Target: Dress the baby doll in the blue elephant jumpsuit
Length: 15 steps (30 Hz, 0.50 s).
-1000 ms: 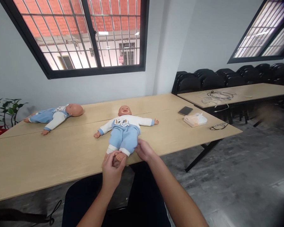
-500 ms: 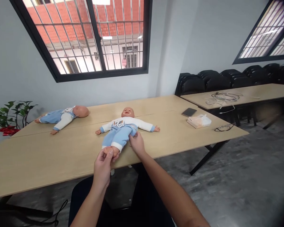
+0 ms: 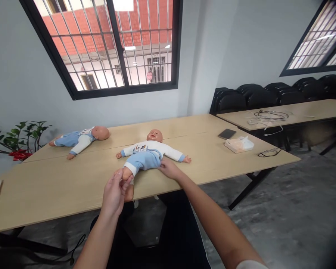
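Note:
A baby doll [image 3: 148,151] in a white top and light blue trousers lies on its back near the front edge of the long wooden table [image 3: 72,179]. My left hand [image 3: 114,194] is closed around the doll's feet and lifts them a little off the tabletop. My right hand [image 3: 168,168] rests at the doll's hip, its fingers pinching the blue trousers at the waist.
A second doll [image 3: 81,137] in the same clothes lies farther back on the left. A dark phone [image 3: 227,133], a tissue pack [image 3: 239,144] and eyeglasses [image 3: 268,152] sit at the table's right end. Black chairs [image 3: 257,97] line a second table with cables. A plant [image 3: 22,134] stands at left.
My left hand has drawn the doll's feet leftward and raised them, bending its legs. My right hand has slid from the trouser leg up to the doll's hip. The view has shifted right.

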Available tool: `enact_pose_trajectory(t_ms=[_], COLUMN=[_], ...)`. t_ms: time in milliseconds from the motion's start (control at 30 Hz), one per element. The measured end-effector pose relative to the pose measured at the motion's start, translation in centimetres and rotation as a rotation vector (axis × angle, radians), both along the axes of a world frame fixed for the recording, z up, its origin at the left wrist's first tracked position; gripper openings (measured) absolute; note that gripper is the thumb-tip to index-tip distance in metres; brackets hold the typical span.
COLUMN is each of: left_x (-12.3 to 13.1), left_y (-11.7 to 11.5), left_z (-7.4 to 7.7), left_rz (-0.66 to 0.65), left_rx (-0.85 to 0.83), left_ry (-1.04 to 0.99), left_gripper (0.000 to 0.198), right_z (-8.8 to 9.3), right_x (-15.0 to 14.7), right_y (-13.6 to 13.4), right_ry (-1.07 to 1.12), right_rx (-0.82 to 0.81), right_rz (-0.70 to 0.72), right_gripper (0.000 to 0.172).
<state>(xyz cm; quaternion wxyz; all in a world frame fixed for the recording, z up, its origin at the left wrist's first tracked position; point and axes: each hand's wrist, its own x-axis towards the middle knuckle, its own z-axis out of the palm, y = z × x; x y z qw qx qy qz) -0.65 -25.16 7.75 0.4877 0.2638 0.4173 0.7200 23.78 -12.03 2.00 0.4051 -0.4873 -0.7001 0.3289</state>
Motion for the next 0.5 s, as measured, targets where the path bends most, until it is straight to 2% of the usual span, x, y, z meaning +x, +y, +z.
enact_pose_trajectory(t_ms=[100,300,400,500], left_x=[-0.5,-1.3,-0.9,-0.1], left_y=[-0.4,-1.6,-1.9,-2.1], left_z=[0.2,-0.9,-1.4,-1.3], left_rz=[-0.010,-0.018,-0.037,-0.064], left_rx=[-0.010,-0.051,-0.066,-0.046], left_ry=[0.037,0.085,0.068,0.035], left_gripper=[0.034,0.040,0.040,0.038], right_z=[-0.1,-0.3,-0.4,-0.7], right_x=[0.8,1.9,1.8,1.5], right_y=[1.1,3.1,3.2,2.9], right_ry=[-0.131,-0.295,-0.320,-0.320], right_rx=[0.018,-0.007,-0.024,0.005], right_rz=[-0.110,-0.449,-0.495,-0.426], right_gripper=[0.010,0.031,0.033,0.030])
